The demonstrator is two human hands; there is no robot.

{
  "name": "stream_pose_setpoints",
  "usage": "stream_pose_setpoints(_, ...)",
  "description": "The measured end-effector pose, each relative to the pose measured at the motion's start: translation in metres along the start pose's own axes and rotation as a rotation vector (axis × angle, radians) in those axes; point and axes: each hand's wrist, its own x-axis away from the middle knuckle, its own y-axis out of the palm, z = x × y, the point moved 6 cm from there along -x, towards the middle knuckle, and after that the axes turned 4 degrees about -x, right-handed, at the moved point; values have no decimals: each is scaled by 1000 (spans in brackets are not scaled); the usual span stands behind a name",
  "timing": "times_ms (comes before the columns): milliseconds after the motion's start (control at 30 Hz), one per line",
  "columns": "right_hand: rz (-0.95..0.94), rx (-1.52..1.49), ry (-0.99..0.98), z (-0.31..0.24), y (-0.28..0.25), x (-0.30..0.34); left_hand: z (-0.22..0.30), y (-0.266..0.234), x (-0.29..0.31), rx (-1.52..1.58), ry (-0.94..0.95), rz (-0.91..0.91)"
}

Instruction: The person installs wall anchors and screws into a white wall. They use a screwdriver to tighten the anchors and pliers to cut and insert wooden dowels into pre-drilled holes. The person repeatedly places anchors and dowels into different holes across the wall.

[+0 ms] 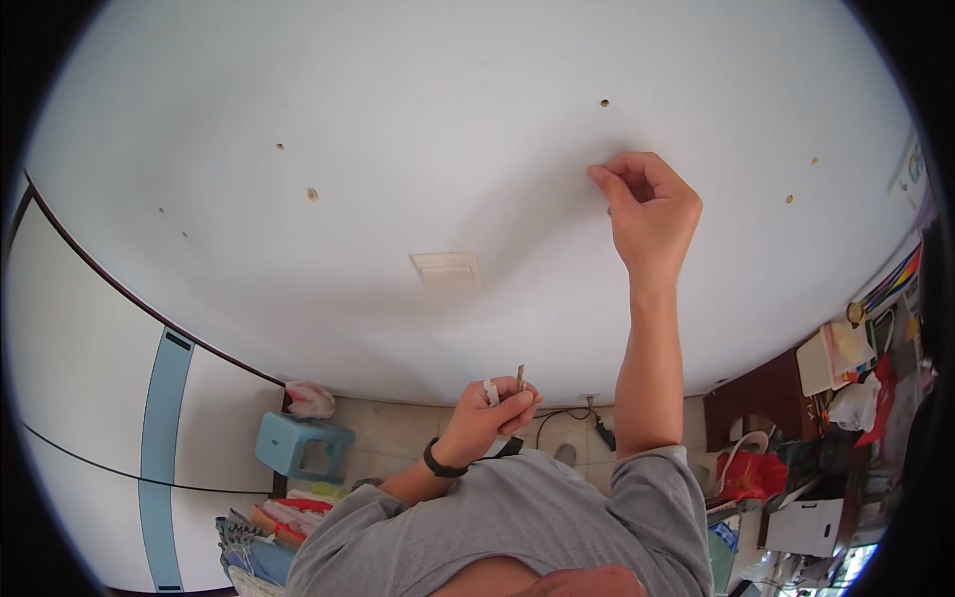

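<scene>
My right hand (652,204) is raised to the white wall (448,129), thumb and forefinger pinched together just below a dark drilled hole (604,102). Whatever the pinch may hold is too small to make out. Lower down, close to my body, my left hand (495,416) is closed around a thin brass-coloured, screw-like piece (521,376) that sticks up past the thumb. A small white piece (490,392) also shows between its fingers. Whether that hand touches the wall I cannot tell.
More holes dot the wall, including a chipped one (311,194) at left and another (790,199) at right. A light switch (447,269) sits between. White cabinet doors (90,328) and a blue stool (298,445) stand left; a cluttered desk (756,383) stands right. A black cable (545,423) trails on the floor.
</scene>
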Motion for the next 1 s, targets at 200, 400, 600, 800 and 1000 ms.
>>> stream_pose_setpoints(200,35,71,-47,-7,0,0,2,-5,-7,35,-25,-5)
stream_pose_setpoints(400,-32,103,-34,-4,-4,-3,14,18,-20,7,-15,-117)
stream_pose_setpoints(600,-186,-121,21,13,-45,68,17,27,-12,32,66,-79)
stream_pose_setpoints(800,-460,-264,277,41,-62,192,11,30,-17,-16,51,63)
stream_pose_setpoints(1000,-376,-333,398,77,-63,210,-2,35,-17,-109,46,84)
